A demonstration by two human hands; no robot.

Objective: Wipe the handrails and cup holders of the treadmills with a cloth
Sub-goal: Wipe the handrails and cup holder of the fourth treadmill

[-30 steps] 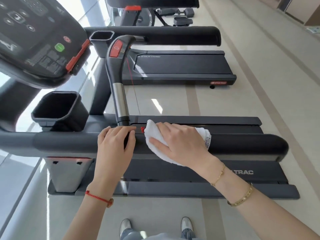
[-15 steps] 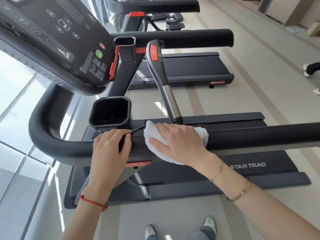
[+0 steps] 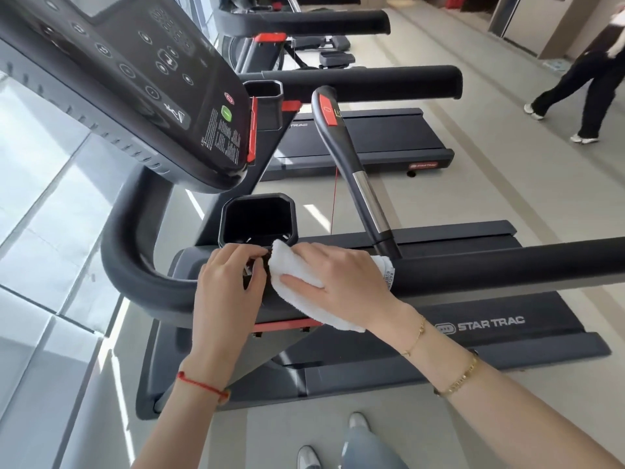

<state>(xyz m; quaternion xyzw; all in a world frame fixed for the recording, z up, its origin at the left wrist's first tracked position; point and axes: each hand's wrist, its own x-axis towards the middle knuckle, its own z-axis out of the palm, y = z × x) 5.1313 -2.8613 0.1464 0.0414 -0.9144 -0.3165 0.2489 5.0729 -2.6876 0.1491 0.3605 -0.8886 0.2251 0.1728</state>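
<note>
While the right hand (image 3: 341, 282) lies flat on the white cloth (image 3: 304, 292), fingers straight and pressing it onto the dark handrail (image 3: 507, 265) of the nearest treadmill, the left hand (image 3: 230, 286) sits just beside it on the same rail with its fingers curled down at the near rim of the cup holder (image 3: 258, 220); whether those fingers pinch something small there or merely rest cannot be told. The cloth is draped over the rail right where it meets the cup holder, its upper corner touching the holder's edge and its lower edge hanging off the front of the rail. The wipe seems to be at the junction, with the holder's inside and the curved front stretch of rail (image 3: 135, 258) likely not yet done. Because the cloth is pinned only by a flat palm, a quick sweep along the rail could leave it bunched or let the hanging part slide off to the floor. The thin red safety cord (image 3: 334, 198) hangs close behind the hands, so a wide stroke could snag it. The upright grip bar (image 3: 358, 177) rises just behind the cloth and could block a sweep to the right.
</note>
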